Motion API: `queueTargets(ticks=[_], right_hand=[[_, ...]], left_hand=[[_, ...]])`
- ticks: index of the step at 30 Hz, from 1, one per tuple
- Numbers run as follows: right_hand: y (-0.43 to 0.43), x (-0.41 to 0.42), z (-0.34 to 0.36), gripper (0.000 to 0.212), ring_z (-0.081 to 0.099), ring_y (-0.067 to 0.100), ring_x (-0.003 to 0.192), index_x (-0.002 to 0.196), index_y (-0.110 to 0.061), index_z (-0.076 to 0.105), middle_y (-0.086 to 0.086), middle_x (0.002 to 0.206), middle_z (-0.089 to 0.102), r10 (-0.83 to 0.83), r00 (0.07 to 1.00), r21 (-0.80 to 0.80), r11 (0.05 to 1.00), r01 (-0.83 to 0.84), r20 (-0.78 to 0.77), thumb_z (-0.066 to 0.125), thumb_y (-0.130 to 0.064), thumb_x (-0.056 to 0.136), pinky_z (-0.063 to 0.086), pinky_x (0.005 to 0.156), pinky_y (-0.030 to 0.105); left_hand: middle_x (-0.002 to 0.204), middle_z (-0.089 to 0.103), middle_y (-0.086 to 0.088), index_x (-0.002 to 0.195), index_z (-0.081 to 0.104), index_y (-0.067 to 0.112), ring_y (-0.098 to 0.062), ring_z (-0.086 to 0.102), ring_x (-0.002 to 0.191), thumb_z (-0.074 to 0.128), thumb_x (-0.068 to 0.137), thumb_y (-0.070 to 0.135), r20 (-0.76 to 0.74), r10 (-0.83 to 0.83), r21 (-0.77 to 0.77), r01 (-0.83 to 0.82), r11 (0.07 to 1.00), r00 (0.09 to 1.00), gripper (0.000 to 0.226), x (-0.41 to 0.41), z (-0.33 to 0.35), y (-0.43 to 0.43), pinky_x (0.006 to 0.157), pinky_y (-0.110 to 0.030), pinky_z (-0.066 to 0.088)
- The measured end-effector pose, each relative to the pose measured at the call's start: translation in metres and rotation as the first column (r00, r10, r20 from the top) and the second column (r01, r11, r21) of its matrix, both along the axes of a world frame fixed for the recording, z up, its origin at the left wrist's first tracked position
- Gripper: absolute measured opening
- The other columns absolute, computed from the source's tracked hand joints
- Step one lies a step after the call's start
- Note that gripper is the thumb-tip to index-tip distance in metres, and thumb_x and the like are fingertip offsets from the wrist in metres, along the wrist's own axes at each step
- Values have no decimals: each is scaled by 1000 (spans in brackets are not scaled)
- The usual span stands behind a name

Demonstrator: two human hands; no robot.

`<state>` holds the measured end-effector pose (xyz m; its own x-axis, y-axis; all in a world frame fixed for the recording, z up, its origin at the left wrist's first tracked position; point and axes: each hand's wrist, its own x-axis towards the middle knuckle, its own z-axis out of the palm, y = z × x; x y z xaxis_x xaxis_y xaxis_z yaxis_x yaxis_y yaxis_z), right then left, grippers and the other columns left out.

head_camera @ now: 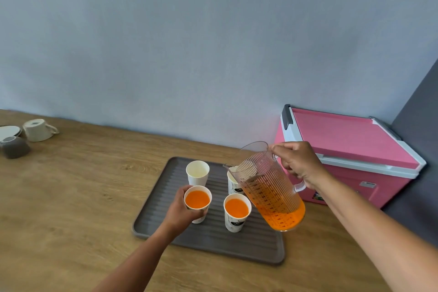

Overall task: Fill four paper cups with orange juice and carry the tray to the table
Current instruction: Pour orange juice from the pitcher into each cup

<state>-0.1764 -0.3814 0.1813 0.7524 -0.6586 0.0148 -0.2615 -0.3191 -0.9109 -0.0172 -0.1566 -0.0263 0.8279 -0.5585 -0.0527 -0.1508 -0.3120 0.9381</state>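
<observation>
Right hand point(299, 163) gripping jug point(270, 187) handle, jug tilted above tray point(208, 237), left hand point(182, 211) wrapped round full cup point(198, 202) on tray, second full cup point(237, 212) beside it, empty cup point(197, 172) behind, fourth cup point(233, 181) behind jug, tray on counter point(71, 197), pink box point(350, 156) right of tray.

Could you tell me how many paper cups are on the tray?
4: front-left cup and front-right cup, both filled; back-left cup, empty; back-right cup, partly hidden behind the pitcher.
</observation>
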Motion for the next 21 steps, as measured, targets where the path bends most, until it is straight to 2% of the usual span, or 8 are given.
queueTargets(ticks=[4, 6, 8, 10, 13, 15, 17, 21], right_hand=[[-2, 3, 1, 17, 26, 2, 27, 103, -10, 72, -10, 34, 38, 2, 1000, -6, 1000, -2, 12, 62, -21, 93, 24, 30, 15], [-3, 4, 1, 17, 26, 2, 28, 101, -10, 72, -10, 35, 39, -6, 1000, -9, 1000, 6, 14, 63, -21, 92, 24, 30, 15], [-4, 4, 1, 19, 27, 2, 28, 104, -9, 72, -11, 34, 39, -13, 1000, -6, 1000, 13, 13, 64, -21, 92, 24, 31, 14], [-4, 5, 2, 22, 27, 1, 27, 108, -8, 71, -11, 33, 39, -18, 1000, -6, 1000, 18, 12, 63, -21, 92, 24, 31, 12], [-4, 6, 4, 23, 28, 0, 26, 109, -5, 70, -11, 33, 40, -24, 1000, 0, 1000, 24, 18, 63, -19, 92, 25, 30, 13], [-4, 8, 4, 22, 28, 0, 25, 109, -5, 70, -10, 33, 41, -29, 999, -3, 1000, 29, 16, 63, -18, 92, 25, 30, 12], [-4, 10, 3, 22, 28, 1, 26, 108, -6, 71, -10, 35, 40, -34, 999, -8, 999, 34, 14, 63, -18, 92, 25, 30, 13], [-4, 14, 2, 21, 26, 1, 27, 107, -7, 71, -9, 36, 39, -40, 999, -17, 999, 40, 16, 64, -20, 92, 25, 30, 13]], left_hand=[[115, 57, 8, 127, 43, 24, -12, 58, 108, 87, 67, 13, -7, -9, -5, 9, 1000, 1000, 75, 1, -4, 0, 79, -18, 46], [118, 55, 6, 129, 40, 25, -14, 57, 112, 89, 65, 20, -10, -38, 14, 38, 999, 999, 81, 3, -6, 1, 83, -21, 47], [126, 50, 4, 135, 36, 28, -15, 54, 117, 92, 56, 39, -10, -77, 30, 77, 997, 997, 98, 5, -4, 3, 94, -32, 50], [134, 43, 4, 140, 34, 29, -15, 48, 122, 87, 45, 63, -1, -38, 11, 38, 999, 999, 114, 7, 3, 4, 103, -40, 47], [135, 39, 2, 141, 39, 23, -16, 43, 124, 71, 50, 78, 13, 143, -82, -142, 987, 990, 111, 12, 21, 4, 107, -40, 40], [140, 42, -3, 140, 41, 19, -20, 44, 126, 73, 64, 67, 25, 198, -110, -194, 975, 980, 95, 24, 30, 1, 105, -40, 41], [145, 41, -7, 142, 39, 18, -23, 43, 130, 81, 72, 47, 57, 181, -53, -178, 983, 982, 86, 41, 31, -5, 106, -42, 41], [153, 33, -10, 149, 27, 20, -27, 35, 139, 87, 68, 35, 5, 72, 74, -73, 995, 997, 102, 68, 26, -22, 111, -46, 36]])
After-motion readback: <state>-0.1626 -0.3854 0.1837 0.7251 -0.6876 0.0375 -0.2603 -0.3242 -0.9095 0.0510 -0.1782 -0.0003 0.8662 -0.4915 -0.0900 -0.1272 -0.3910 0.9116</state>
